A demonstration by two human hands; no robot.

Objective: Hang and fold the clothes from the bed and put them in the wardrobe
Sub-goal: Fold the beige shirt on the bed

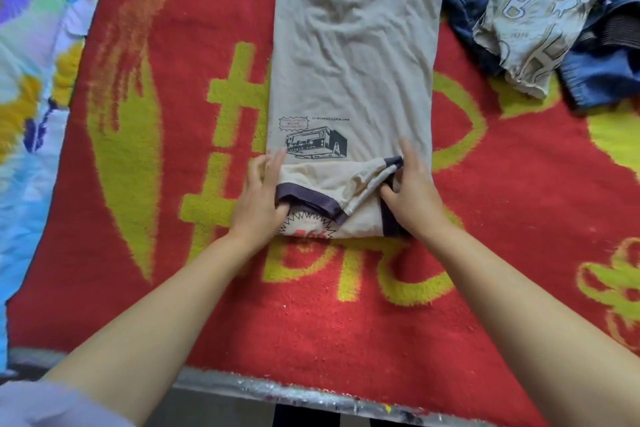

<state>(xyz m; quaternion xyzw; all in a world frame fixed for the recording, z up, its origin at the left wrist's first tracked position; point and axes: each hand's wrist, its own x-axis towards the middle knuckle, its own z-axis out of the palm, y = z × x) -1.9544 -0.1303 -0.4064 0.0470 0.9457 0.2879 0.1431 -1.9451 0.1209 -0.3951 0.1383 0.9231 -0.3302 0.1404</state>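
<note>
A beige T-shirt with dark navy trim and a black printed picture lies folded into a long narrow strip on the red and yellow blanket. Its near end, with the collar and sleeves, is under my hands. My left hand grips the left near corner, thumb tucked under the navy collar band. My right hand pinches the folded sleeve at the right near corner, fingers on top of the cloth.
A heap of denim garments and a pale patterned garment lies at the far right. A bright multicoloured sheet covers the left side. The bed's grey edge runs along the bottom.
</note>
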